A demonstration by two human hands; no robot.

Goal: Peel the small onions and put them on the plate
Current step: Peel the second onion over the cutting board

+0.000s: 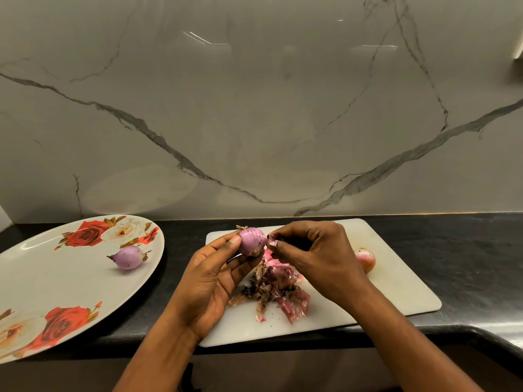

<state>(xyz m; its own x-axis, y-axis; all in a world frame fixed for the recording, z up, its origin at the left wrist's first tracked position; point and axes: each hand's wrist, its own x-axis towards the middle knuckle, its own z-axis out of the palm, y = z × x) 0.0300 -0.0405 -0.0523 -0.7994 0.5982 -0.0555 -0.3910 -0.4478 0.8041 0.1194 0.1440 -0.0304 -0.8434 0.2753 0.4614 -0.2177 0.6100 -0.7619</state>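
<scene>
Left hand (215, 278): fingers and thumb curled round a purple onion (252, 240), which it held above the cutting board (396, 278). Right hand (314, 250): fingertips pinched a strip of skin (271, 242) at that onion's side. Peelings (274, 290): lay heaped on the board under both hands. Second onion (367, 260): sat on the board, partly hidden behind the right hand. Peeled onion (128, 257): lay on the flowered plate (56, 278), left of the board, on the black counter (467, 250).

Left hand (215, 281) holding onion (252, 241), right hand (314, 251) pinching its skin (271, 240)

Purple onion (252, 240), rose-patterned white plate (42, 267), black counter (467, 250).
</scene>
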